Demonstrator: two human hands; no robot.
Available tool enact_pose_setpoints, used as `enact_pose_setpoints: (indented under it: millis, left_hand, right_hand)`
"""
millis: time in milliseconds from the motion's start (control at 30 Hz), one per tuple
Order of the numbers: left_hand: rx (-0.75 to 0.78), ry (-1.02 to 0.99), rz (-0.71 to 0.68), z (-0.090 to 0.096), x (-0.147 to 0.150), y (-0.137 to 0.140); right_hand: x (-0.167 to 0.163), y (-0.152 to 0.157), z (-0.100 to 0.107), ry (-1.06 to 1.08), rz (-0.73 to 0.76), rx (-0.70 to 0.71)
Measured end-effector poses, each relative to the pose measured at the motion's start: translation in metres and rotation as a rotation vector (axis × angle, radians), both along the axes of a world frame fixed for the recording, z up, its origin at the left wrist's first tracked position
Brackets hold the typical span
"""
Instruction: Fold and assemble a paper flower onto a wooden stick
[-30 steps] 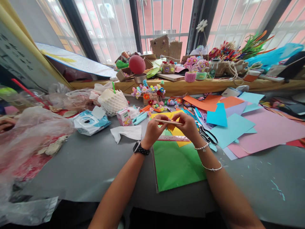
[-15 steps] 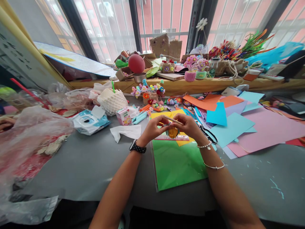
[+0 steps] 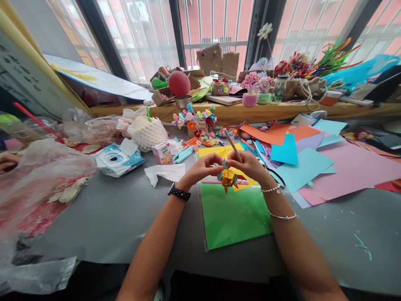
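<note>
My left hand (image 3: pixel 205 167) pinches the pale blue edge of a folded paper flower (image 3: pixel 228 178) from the left. Yellow folds fill the flower's middle, with blue and red tips around it. Across from it, my right hand (image 3: pixel 249 166) grips a thin wooden stick (image 3: pixel 232 144) that leans up and to the left. Its fingertips also meet the flower's blue edge. The flower hangs just below the fingers, above a yellow sheet (image 3: pixel 221 150), a pink ruler (image 3: pixel 210 180) and a green sheet (image 3: pixel 234 217). What the curled fingers cover is hidden.
Coloured paper sheets (image 3: pixel 305 167) and black-handled scissors (image 3: pixel 277 177) lie at the right. At the left are a wipes pack (image 3: pixel 119 161), a small pink box (image 3: pixel 163 153) and plastic bags (image 3: pixel 46 167). Another person's hand (image 3: pixel 8 162) shows at the far left edge.
The stick has swung from nearly level to steeply upright in my right hand. The flower has come into fuller view below my fingers, and its blue edge now shows between them.
</note>
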State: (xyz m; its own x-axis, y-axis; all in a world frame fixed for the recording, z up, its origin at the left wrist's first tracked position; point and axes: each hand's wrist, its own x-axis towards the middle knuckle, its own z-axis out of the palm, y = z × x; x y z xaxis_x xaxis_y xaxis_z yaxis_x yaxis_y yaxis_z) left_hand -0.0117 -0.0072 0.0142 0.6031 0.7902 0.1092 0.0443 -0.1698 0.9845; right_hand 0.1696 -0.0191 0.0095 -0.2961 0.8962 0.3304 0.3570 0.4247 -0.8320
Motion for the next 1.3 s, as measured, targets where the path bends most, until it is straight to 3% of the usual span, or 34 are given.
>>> enact_pose_setpoints:
  millis: [367,900,1133,1300]
  left_hand:
    - [-0.024,0.011,0.034,-0.003,-0.001,0.004]
    - [-0.060,0.048,0.040,-0.004,0.001,0.004]
    - [0.113,0.104,0.047,-0.012,0.001,0.009]
    - [0.137,0.154,0.075,-0.013,0.001,0.010]
  right_hand:
    - [0.000,0.000,-0.003,0.000,0.091,-0.088]
    - [0.002,0.002,-0.005,-0.094,0.082,-0.042]
    - [-0.001,0.003,-0.005,-0.145,0.056,-0.051]
    - [-0.003,0.002,-0.005,-0.146,0.032,-0.044]
